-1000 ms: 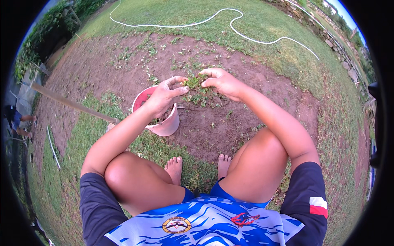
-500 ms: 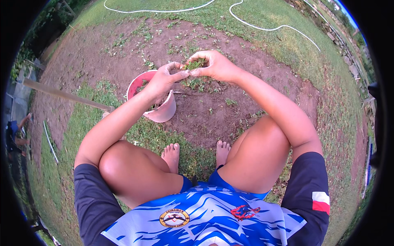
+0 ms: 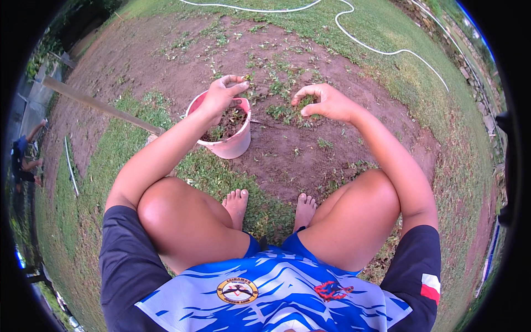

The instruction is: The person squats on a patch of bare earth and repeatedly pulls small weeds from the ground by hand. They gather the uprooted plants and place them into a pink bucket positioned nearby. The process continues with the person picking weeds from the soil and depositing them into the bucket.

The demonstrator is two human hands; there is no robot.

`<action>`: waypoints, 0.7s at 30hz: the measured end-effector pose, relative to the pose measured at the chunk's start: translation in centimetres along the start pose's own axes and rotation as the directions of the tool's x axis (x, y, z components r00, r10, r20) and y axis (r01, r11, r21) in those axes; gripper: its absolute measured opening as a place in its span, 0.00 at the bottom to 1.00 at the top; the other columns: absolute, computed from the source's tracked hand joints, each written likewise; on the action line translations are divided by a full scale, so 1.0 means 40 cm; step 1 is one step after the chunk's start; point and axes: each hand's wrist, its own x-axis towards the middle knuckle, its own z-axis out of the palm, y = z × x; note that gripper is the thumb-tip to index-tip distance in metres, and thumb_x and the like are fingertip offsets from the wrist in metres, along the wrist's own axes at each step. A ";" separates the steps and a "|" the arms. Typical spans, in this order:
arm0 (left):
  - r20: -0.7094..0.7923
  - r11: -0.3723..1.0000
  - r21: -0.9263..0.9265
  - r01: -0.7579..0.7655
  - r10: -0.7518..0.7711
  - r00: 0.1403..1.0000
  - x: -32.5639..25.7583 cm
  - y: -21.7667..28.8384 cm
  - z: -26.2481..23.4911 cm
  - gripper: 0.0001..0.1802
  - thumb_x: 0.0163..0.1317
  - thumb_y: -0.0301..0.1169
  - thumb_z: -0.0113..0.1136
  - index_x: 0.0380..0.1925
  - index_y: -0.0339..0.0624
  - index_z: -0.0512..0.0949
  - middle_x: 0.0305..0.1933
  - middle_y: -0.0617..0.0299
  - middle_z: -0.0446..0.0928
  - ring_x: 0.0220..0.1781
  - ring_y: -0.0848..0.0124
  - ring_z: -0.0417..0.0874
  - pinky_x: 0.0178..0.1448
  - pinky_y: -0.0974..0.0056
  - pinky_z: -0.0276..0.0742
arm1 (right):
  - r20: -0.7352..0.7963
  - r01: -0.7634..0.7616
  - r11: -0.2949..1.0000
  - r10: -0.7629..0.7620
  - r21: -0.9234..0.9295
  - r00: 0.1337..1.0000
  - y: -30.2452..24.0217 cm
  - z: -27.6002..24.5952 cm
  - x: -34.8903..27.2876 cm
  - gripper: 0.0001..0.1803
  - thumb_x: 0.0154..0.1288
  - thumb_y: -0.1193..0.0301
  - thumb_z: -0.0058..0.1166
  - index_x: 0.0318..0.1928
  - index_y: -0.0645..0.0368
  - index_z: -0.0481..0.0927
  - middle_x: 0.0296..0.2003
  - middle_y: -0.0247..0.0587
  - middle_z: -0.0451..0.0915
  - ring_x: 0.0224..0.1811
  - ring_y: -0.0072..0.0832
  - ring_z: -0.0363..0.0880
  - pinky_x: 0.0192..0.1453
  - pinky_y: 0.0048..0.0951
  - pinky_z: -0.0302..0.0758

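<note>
Above the pail's far rim is my left hand [image 3: 222, 98], its fingers and thumb pinched around a small sprig of weed [image 3: 247, 78]. The pail [image 3: 235, 146], pale pinkish-white outside and red inside, holds pulled weeds and soil [image 3: 228, 124]; my left forearm hides part of it. To the right, my right hand [image 3: 327, 103] is held over the bare soil with its fingers curved and its thumb apart. Green weeds [image 3: 293, 114] show on the ground beyond its fingertips, and I see nothing gripped in it.
A wooden handle [image 3: 102, 105] slants in from the left toward my left forearm. Brown soil [image 3: 287, 160] with scattered weeds lies ahead of my bare feet [image 3: 237, 206]. A white hose [image 3: 376, 48] curves over the far grass. Another person [image 3: 25, 160] is at the far left edge.
My hands were together over a clump of weeds; now they are apart. The left keeps a small sprig near the pail, while the right has moved right and opened. The view has shifted slightly.
</note>
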 end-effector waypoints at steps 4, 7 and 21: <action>-0.140 0.990 -0.131 -0.054 0.035 0.989 0.038 -0.060 -0.098 0.15 0.69 0.29 0.63 0.52 0.39 0.73 0.48 0.63 0.81 0.48 0.70 0.84 0.51 0.63 0.84 | 0.074 -0.050 0.998 0.052 -0.032 0.996 0.009 -0.016 -0.025 0.16 0.58 0.75 0.62 0.48 0.62 0.82 0.45 0.34 0.83 0.43 0.21 0.81 0.49 0.28 0.78; -0.242 0.994 -0.034 -0.100 0.089 0.966 0.049 -0.125 -0.143 0.17 0.68 0.28 0.64 0.53 0.38 0.73 0.46 0.60 0.81 0.47 0.69 0.84 0.49 0.62 0.85 | 0.115 -0.159 0.987 0.161 -0.028 0.980 0.016 -0.027 -0.047 0.14 0.54 0.76 0.60 0.44 0.62 0.82 0.41 0.35 0.83 0.39 0.22 0.82 0.42 0.28 0.79; 0.068 0.504 0.832 -0.230 0.319 0.945 0.006 -0.390 -0.264 0.19 0.53 0.36 0.69 0.46 0.50 0.80 0.54 0.54 0.75 0.57 0.51 0.80 0.61 0.49 0.77 | 0.420 -0.148 0.544 0.768 -0.826 0.484 0.595 -0.127 -0.259 0.30 0.49 0.58 0.73 0.56 0.48 0.85 0.51 0.44 0.86 0.54 0.37 0.84 0.62 0.36 0.78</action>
